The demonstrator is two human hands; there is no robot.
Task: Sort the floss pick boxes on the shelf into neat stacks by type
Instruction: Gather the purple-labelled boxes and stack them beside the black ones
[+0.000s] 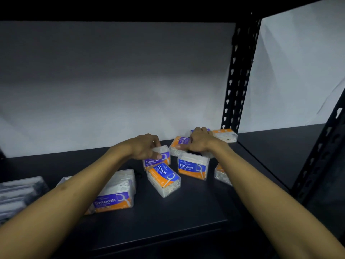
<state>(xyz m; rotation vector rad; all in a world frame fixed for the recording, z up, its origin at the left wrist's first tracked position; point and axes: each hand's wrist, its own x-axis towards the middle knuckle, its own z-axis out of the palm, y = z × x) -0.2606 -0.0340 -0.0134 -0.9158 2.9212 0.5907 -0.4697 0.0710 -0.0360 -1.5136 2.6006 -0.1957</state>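
At the far left edge of the dark shelf (186, 212) you have a blurred row of clear boxes (16, 195) lying flat, their labels unreadable. Next to them, partly behind your left forearm, stands a stack of Smooth boxes (115, 193) with the label facing you. Your left hand (147, 146) reaches over the middle of the shelf, its fingers and thumb curled around the top of an upright Smooth box (158, 159). Just in front of that one, touching it, a Round box (164, 179) lies tilted at an angle. To its right an upright Round box (193, 168) faces you. Behind it your right hand (197, 142) grasps a tilted Smooth box at the back (180, 144), thumb on its label, fingers bent over the far side. Further right, a box against the wall (225, 135) sits beside the black upright (239, 75), and another box (222, 174) shows partly under your right forearm.
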